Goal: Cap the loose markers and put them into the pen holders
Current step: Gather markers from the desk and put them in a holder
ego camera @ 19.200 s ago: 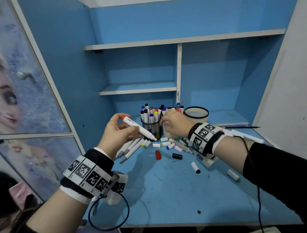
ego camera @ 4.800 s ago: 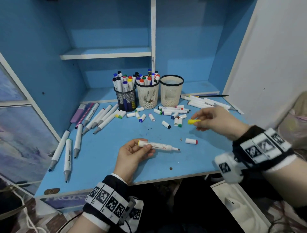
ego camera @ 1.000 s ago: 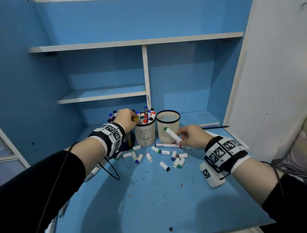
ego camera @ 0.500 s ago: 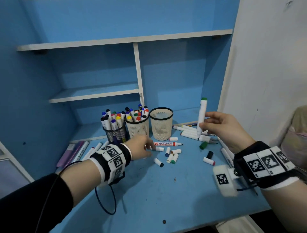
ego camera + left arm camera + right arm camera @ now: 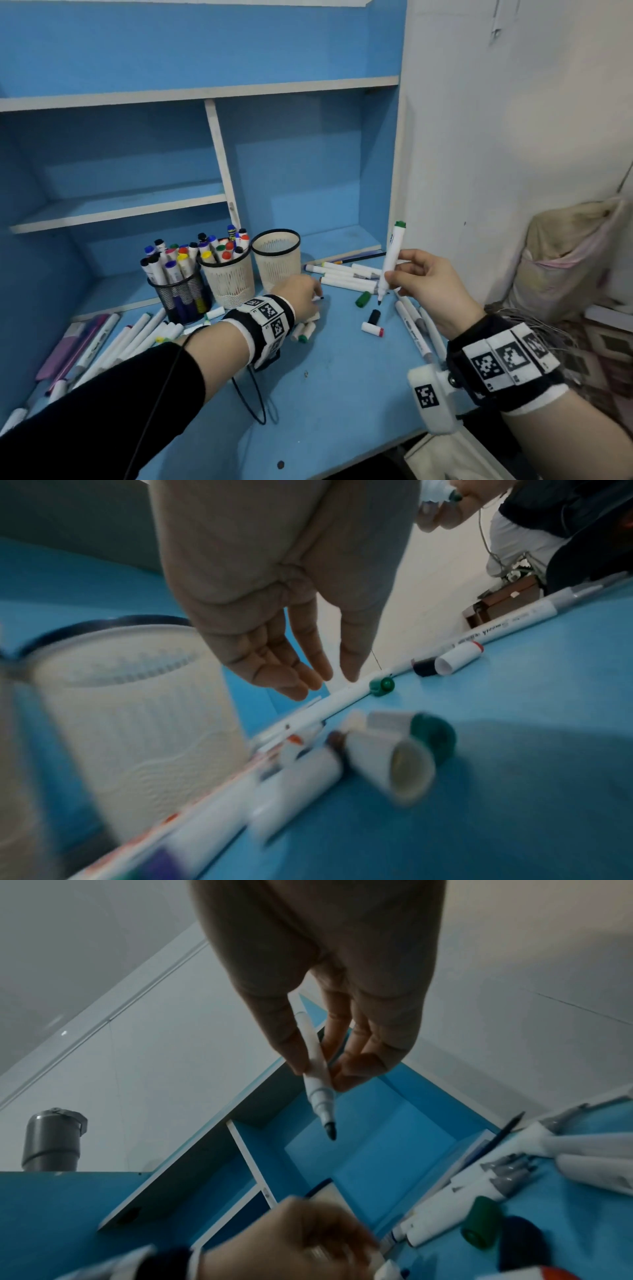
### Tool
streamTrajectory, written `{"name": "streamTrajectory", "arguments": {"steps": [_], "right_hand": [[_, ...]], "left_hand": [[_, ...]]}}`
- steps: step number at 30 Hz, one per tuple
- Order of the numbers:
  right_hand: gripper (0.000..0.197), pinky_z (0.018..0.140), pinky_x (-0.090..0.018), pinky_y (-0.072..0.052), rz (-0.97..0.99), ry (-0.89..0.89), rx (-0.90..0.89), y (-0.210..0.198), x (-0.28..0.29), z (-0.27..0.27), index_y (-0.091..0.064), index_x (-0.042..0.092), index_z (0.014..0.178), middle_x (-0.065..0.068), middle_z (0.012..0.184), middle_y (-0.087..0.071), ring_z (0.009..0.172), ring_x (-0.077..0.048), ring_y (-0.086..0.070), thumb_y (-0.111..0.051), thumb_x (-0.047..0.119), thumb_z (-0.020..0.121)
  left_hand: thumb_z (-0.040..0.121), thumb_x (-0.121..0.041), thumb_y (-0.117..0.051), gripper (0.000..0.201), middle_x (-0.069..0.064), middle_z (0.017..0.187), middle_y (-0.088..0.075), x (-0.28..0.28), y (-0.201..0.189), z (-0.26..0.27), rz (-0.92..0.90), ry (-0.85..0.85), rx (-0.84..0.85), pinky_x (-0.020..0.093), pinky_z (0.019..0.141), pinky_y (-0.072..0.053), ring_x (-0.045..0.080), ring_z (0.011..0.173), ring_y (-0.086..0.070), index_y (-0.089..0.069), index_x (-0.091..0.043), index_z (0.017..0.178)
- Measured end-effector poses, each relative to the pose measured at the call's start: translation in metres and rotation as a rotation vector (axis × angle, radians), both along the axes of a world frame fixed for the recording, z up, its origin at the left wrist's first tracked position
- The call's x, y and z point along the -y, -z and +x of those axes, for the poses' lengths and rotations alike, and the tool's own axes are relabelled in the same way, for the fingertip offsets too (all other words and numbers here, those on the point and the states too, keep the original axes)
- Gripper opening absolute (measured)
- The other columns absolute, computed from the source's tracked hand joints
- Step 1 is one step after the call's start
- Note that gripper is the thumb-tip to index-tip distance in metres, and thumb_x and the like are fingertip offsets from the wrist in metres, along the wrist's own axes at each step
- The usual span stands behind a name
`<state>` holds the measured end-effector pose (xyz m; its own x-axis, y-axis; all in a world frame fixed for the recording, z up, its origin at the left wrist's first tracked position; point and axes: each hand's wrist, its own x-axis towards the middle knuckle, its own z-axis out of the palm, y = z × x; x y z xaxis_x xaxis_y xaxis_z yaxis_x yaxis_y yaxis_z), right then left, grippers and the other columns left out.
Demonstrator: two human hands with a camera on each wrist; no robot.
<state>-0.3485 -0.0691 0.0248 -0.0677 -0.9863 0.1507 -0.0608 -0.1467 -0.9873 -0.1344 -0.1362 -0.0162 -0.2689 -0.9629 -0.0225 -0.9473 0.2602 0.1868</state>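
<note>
The right hand point(image 5: 433, 286) at right of centre pinches an uncapped green marker point(image 5: 389, 262) upright, nib down, probably so a cap can go on from below. The left hand point(image 5: 301, 294), fingers loosely spread, reaches the loose caps point(image 5: 303, 331) mid-frame (likely hunting the green cap point(image 5: 362, 299)) beside the empty pen holder point(image 5: 276, 257).

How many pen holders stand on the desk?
3, in a row at the back: black mesh holder leftmost, full cream holder in the middle, empty cream holder rightmost.
</note>
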Motion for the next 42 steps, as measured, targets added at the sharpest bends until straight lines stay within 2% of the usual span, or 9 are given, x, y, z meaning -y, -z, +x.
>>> {"name": "streamTrajectory", "arguments": {"steps": [5,13,16,18,22,26,31,37,42], "right_hand": [[0.028,0.05,-0.013,-0.043,0.026,0.073,0.043,0.015,-0.002,-0.01,-0.058,0.01,0.104,-0.001,0.065,-0.063,0.048,0.001,-0.056,-0.06,-0.007,0.083],[0.026,0.056,-0.023,-0.042,0.093,0.115,0.192,0.036,-0.015,-0.028,-0.057,0.013,0.1,-0.009,0.076,-0.067,0.067,-0.019,-0.061,-0.059,-0.007,0.084],[0.027,0.055,-0.023,-0.042,0.112,0.105,0.201,0.042,-0.019,-0.032,-0.056,0.009,0.106,0.001,0.061,-0.064,0.052,-0.009,-0.056,-0.059,-0.007,0.084],[0.029,0.056,-0.022,-0.043,0.114,0.104,0.195,0.045,-0.021,-0.033,-0.056,0.007,0.109,0.002,0.059,-0.063,0.048,-0.006,-0.054,-0.058,-0.008,0.084],[0.033,0.057,-0.023,-0.043,0.113,0.105,0.206,0.047,-0.024,-0.028,-0.054,0.004,0.114,-0.001,0.062,-0.065,0.05,-0.006,-0.056,-0.058,-0.009,0.084],[0.036,0.058,-0.024,-0.043,0.1,0.095,0.219,0.046,-0.028,-0.021,-0.052,0.006,0.116,-0.017,0.081,-0.069,0.055,-0.01,-0.058,-0.059,-0.008,0.083],[0.022,0.061,-0.026,-0.046,0.057,0.069,0.284,0.044,-0.033,-0.011,-0.056,0.008,0.109,-0.015,0.078,-0.068,0.063,-0.017,-0.061,-0.056,0.0,0.088],[0.013,0.063,-0.032,-0.048,-0.005,0.043,0.437,0.034,-0.043,0.01,-0.059,0.014,0.094,-0.017,0.081,-0.066,0.07,-0.028,-0.058,-0.055,0.002,0.09],[0.036,0.071,-0.035,-0.048,-0.067,-0.005,0.484,0.023,-0.057,0.03,-0.046,0.019,0.118,-0.012,0.086,-0.07,0.07,-0.026,-0.062,-0.054,-0.002,0.09]], "left_hand": [[0.088,-0.018,-0.059,0.034,0.004,0.123,-0.061,0.017,-0.003,-0.057,0.072,0.142,-0.114,0.023,0.088,-0.041,0.02,0.109,-0.057,-0.06,-0.014,0.122],[0.087,-0.016,-0.06,0.018,0.013,0.104,-0.065,0.036,-0.007,-0.109,0.102,0.11,0.165,0.032,0.084,-0.047,0.03,0.105,-0.06,-0.067,-0.004,0.099],[0.085,-0.015,-0.065,0.029,0.011,0.113,-0.063,0.036,-0.009,-0.112,0.127,0.072,0.221,0.031,0.093,-0.047,0.026,0.111,-0.059,-0.064,-0.005,0.111],[0.083,-0.012,-0.066,0.03,0.011,0.102,-0.061,0.035,-0.01,-0.11,0.137,0.029,0.193,0.029,0.09,-0.047,0.026,0.109,-0.06,-0.063,-0.003,0.112],[0.074,-0.029,-0.078,0.029,0.002,0.076,-0.057,0.029,-0.01,-0.1,0.224,-0.014,0.22,0.031,0.083,-0.052,0.018,0.082,-0.059,-0.053,-0.015,0.07],[0.072,-0.017,-0.079,0.019,0.007,0.095,-0.07,0.016,-0.007,-0.084,0.193,-0.004,0.041,0.028,0.075,-0.052,0.016,0.08,-0.058,-0.07,-0.01,0.087],[0.073,-0.008,-0.075,0.014,0.001,0.085,-0.064,-0.02,-0.019,-0.063,0.078,-0.009,-0.372,0.017,0.053,-0.049,0.011,0.062,-0.056,-0.066,-0.013,0.083],[0.075,-0.006,-0.072,0.019,-0.011,0.074,-0.059,-0.071,-0.042,-0.03,0.009,0.053,-0.588,0.004,0.056,-0.039,-0.006,0.056,-0.053,-0.072,-0.013,0.092],[0.074,-0.004,-0.074,0.023,-0.002,0.082,-0.068,-0.113,-0.049,0.003,0.032,0.007,-0.766,0.015,0.07,-0.049,0.004,0.069,-0.059,-0.07,-0.02,0.09]]}}
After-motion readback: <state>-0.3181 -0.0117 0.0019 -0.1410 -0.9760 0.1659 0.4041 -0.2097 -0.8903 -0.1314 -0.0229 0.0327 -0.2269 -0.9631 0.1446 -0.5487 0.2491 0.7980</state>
